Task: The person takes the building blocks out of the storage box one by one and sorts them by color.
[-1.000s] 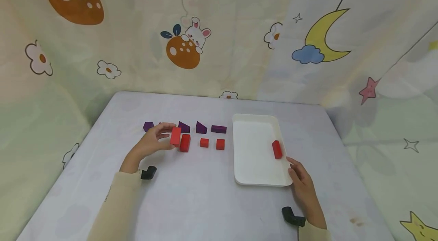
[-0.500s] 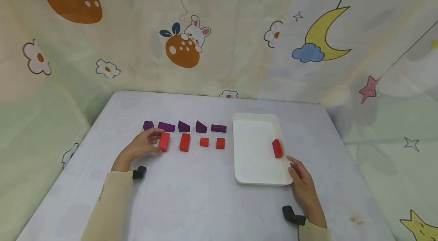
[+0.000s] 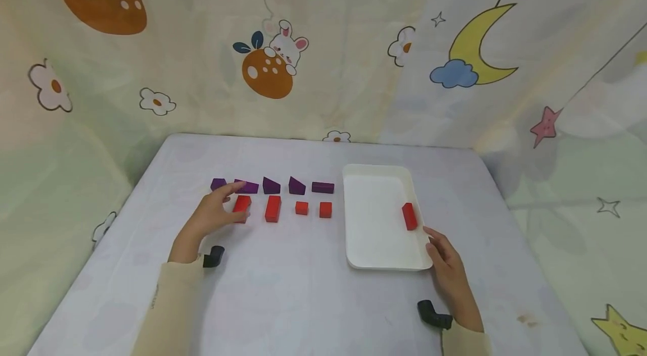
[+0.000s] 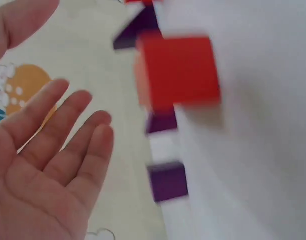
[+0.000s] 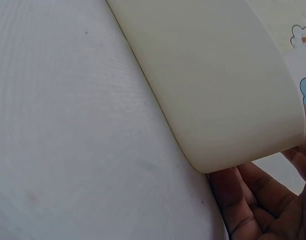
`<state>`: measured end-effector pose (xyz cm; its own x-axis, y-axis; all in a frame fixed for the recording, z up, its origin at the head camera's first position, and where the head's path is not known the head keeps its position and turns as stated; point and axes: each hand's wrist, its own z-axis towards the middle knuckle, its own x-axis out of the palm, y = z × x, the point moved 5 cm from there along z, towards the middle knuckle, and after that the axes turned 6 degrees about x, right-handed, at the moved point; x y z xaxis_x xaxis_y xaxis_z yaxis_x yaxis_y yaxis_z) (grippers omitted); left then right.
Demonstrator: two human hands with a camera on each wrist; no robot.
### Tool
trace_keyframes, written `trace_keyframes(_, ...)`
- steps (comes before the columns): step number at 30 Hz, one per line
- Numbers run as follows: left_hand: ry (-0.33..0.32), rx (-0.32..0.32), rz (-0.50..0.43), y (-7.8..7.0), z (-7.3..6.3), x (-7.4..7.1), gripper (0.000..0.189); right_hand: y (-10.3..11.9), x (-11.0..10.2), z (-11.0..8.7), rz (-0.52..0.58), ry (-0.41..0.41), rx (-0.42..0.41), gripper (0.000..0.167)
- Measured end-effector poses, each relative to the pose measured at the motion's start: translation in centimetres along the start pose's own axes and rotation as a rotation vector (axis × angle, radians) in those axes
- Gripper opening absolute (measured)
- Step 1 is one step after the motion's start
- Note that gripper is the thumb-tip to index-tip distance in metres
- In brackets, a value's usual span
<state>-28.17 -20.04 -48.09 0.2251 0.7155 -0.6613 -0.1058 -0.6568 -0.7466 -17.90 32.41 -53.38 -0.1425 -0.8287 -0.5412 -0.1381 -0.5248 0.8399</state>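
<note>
My left hand (image 3: 207,218) reaches over the leftmost red block (image 3: 242,204), which lies on the white table. In the left wrist view the fingers (image 4: 77,130) are spread and relaxed, with a gap between them and a red block (image 4: 182,70). A second long red block (image 3: 272,209) and two small red cubes (image 3: 301,208) continue the row to the right. At the white tray's (image 3: 386,260) right side, my right hand (image 3: 450,269) touches the outer wall near the front corner with relaxed fingers. Another red block (image 3: 409,217) lies inside the tray.
Behind the red row runs a line of purple blocks (image 3: 271,186) in several shapes, including wedges and a long bar (image 3: 323,187). A patterned cloth (image 3: 323,97) hangs beyond the table's back edge.
My left hand carried a red block leftward, set it at the left end of the red row and let go; its fingers have since spread. The right hand stays at the tray.
</note>
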Motion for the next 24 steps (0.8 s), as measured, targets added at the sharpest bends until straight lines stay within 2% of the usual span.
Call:
trace_keyframes(4, -0.054, 0.058, -0.099, -2.8, 0.0, 2.2, 0.079, 0.1, -0.2, 0.0, -0.015, -0.004, -0.002, 0.042)
trace_keyframes(8, -0.053, 0.141, -0.226, -5.8, 0.5, 5.7, 0.08, 0.2, -0.2, 0.1, -0.012, 0.001, -0.01, 0.043)
trace_keyframes(14, -0.052, 0.261, -0.365, -10.4, 1.8, 11.0, 0.078, 0.3, -0.1, 0.0, -0.005, -0.011, -0.022, 0.042)
trace_keyframes(24, 0.026, 0.31, -0.565, -16.9, 3.9, 18.7, 0.073, 0.3, -0.2, 0.1, -0.006, -0.003, 0.0, 0.042)
